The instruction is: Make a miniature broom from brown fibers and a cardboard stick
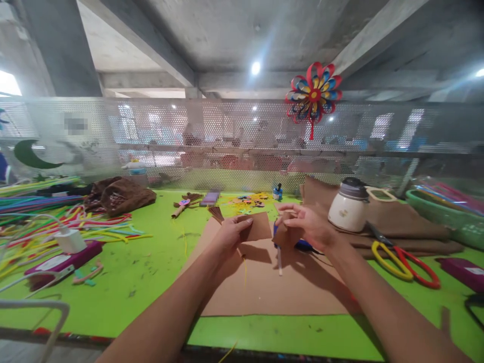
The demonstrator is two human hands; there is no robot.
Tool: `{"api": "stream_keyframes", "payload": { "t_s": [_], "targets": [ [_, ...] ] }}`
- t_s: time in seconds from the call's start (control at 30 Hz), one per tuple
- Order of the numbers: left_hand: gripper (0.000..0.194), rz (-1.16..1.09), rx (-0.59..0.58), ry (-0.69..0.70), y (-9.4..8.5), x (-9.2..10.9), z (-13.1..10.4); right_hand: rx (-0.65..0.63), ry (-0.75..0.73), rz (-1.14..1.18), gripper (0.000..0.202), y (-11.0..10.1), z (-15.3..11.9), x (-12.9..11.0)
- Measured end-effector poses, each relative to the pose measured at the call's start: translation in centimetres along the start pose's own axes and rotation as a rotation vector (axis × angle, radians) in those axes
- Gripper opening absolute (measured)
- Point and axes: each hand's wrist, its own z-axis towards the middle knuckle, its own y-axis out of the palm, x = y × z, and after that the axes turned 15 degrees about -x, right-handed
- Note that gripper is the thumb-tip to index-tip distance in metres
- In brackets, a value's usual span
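Observation:
My left hand (231,233) is closed on a flat rectangular piece of brown paper (260,227), thumb on top. A fringed brown paper bundle (216,215) sticks out behind that hand, and I cannot tell whether it is gripped too. My right hand (308,225) pinches a smaller, bent piece of brown paper (285,234), just right of the first. Both hands are above a large brown sheet (264,295). Partly hidden beneath the right hand lies a blue tool (305,246), its kind unclear, with a thin whitish stick (280,262) nearby.
Scissors (393,259) with yellow and red handles lie at right, beside a white jug (348,205) and folded brown material (408,222). Coloured pipe cleaners (113,222), a brown cloth (121,195) and a charger (70,241) are at left. A perforated screen (227,151) stands behind.

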Motion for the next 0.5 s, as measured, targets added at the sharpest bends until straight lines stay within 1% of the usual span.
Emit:
{"api": "stream_keyframes", "payload": {
  "t_s": [0.07, 0.1, 0.17, 0.27, 0.37, 0.5],
  "targets": [
    [0.018, -0.010, -0.024, 0.011, 0.2, 0.2, -0.1, -0.020, 0.021, -0.002, 0.052, -0.2, 0.1, 0.3],
    [0.016, -0.013, -0.031, 0.010, 0.3, 0.2, -0.2, -0.009, 0.028, -0.005, 0.052, -0.4, 0.3, 0.5],
    [0.016, -0.020, -0.042, -0.004, 0.4, 0.3, -0.2, 0.045, 0.055, -0.022, 0.043, -0.5, 0.5, 1.0],
    [0.023, -0.031, -0.079, -0.045, 0.6, 0.2, -0.2, 0.093, 0.095, -0.085, 0.029, -0.2, 0.8, 1.8],
    [0.027, -0.022, -0.100, -0.064, 0.7, 0.1, -0.1, 0.094, 0.068, -0.111, 0.025, 0.4, 0.9, 2.3],
    [0.027, 0.001, -0.044, -0.073, 0.7, 0.4, -0.2, 0.209, -0.007, -0.096, 0.027, 0.4, 1.1, 2.4]
  ]
}}
